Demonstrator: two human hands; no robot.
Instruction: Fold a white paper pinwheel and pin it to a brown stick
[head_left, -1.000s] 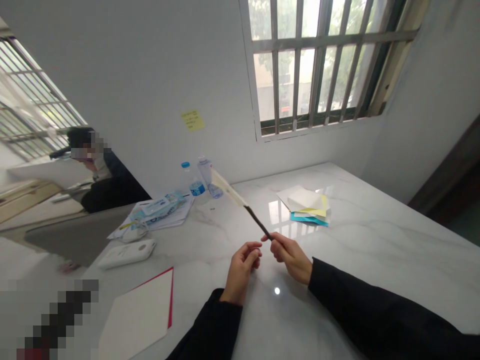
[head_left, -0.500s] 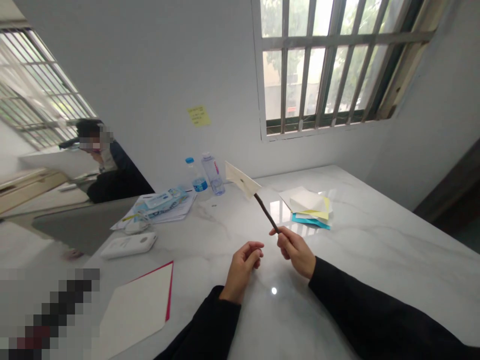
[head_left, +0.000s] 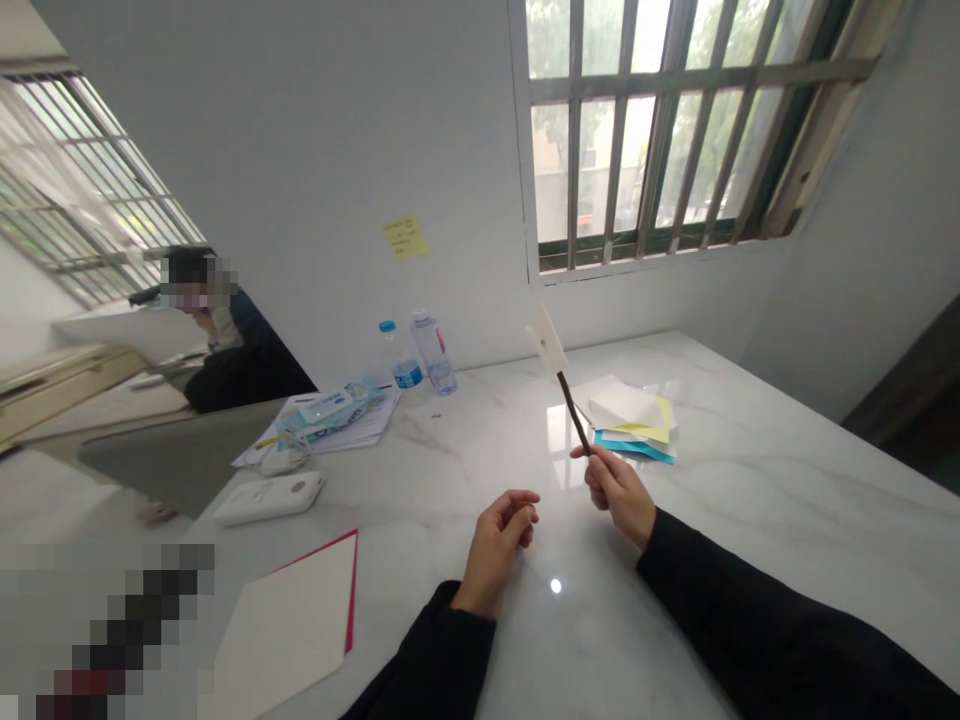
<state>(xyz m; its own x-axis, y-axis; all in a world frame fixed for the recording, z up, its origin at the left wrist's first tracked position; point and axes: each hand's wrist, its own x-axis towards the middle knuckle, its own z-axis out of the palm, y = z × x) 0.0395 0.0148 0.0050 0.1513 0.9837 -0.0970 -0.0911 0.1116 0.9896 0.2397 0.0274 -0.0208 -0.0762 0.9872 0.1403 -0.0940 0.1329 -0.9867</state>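
Note:
My right hand (head_left: 619,495) is closed around the lower end of a thin dark stick. A small cream paper piece sits at the stick's top, so it looks like a little paper flag (head_left: 551,342); it is raised over the table and leans left. A small dark spot shows on the paper. My left hand (head_left: 501,550) hovers lower and to the left, fingers loosely curved, thumb apart from the index finger, holding nothing. Beyond my right hand lies a loose stack of cream, yellow and blue paper sheets (head_left: 634,415).
On the marble-patterned table (head_left: 600,650) at left are a cream sheet (head_left: 289,630) over a red one, a white power bank (head_left: 270,498) and a blue wipes pack (head_left: 337,408) on papers. Two plastic bottles (head_left: 435,355) stand by the wall. Another person (head_left: 240,330) sits farther left.
The paper flag has swung to the right and stands more upright, its paper now turned more edge-up. My right hand has shifted slightly right; my left hand keeps its pose. The view has shifted a little.

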